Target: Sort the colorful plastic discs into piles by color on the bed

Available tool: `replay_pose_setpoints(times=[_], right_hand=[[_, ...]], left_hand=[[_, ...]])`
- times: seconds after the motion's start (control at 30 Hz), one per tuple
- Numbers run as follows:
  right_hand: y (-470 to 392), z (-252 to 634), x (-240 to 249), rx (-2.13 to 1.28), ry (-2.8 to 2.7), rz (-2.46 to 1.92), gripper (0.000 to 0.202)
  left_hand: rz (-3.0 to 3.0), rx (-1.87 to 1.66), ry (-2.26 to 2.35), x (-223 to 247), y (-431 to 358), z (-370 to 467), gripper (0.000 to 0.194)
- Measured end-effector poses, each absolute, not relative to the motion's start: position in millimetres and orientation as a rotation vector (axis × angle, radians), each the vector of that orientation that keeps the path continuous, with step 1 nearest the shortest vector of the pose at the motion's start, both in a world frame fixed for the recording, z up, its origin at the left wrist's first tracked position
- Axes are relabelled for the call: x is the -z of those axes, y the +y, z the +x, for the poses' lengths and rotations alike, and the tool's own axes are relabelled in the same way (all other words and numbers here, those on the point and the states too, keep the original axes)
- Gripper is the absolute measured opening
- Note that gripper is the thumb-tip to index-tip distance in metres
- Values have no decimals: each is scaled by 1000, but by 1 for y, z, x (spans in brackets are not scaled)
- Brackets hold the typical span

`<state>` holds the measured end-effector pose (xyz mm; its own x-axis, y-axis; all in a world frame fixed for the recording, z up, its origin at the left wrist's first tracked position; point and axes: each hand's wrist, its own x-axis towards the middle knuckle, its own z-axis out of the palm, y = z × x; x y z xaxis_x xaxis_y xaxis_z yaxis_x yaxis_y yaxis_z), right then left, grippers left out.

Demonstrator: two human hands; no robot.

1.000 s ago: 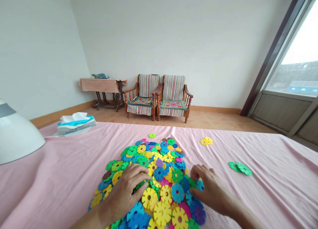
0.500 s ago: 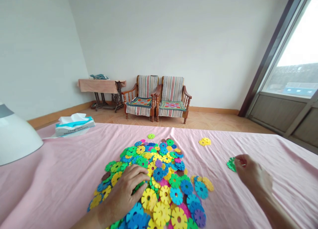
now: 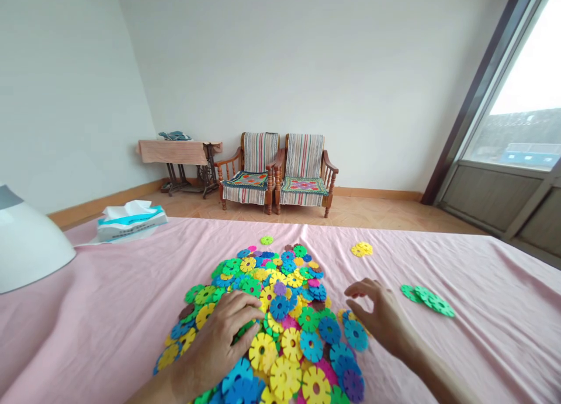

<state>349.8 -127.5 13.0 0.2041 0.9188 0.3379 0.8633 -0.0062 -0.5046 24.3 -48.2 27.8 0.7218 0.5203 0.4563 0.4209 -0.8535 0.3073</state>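
Many notched plastic discs [image 3: 285,377] in yellow, blue, green, pink, purple and brown lie in a loose pile on the pink cloth. My left hand [image 3: 230,328] rests on the left side of this pile, fingers bent and thumb apart, with a green disc partly visible beneath them. Just right of the pile, my right hand [image 3: 379,310] hovers with its thumb and fingers apart, nothing between them. It partly covers some yellow and blue discs at the pile's edge. Several overlapping green discs [image 3: 433,301] lie to its right. Farther back sits a small yellow disc group [image 3: 362,249].
A single light green disc [image 3: 267,240] lies behind the pile. On the left of the pink cloth [image 3: 109,310] are a tissue box [image 3: 131,223] and a white rounded object [image 3: 33,243]. Beyond the table stand two wooden armchairs [image 3: 262,161] and a cloth-covered sewing table [image 3: 173,151].
My right hand has let go of a green disc among the green ones on the right and moved left towards the pile. My left hand has stayed in place.
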Motion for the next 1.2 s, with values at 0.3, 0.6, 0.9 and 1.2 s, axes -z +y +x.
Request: replay_pose_setpoints(times=[0.3,0.6,0.9,1.2], right_hand=[[-135,292,-18,-131,-1747,-2024,24],[-129,292,-6,-392,-1593,-1892,13],[-129,295,-18,-493,-1512,-1618,9],[-128,295,-19,-593,-1355,-1583,32]], left_hand=[[2739,-816,760,-28,-50,23,19],[2735,-768,763,-31,-50,23,20],[2729,-777,758,-29,-49,23,18],[2739,-824,742,-33,-51,25,19]])
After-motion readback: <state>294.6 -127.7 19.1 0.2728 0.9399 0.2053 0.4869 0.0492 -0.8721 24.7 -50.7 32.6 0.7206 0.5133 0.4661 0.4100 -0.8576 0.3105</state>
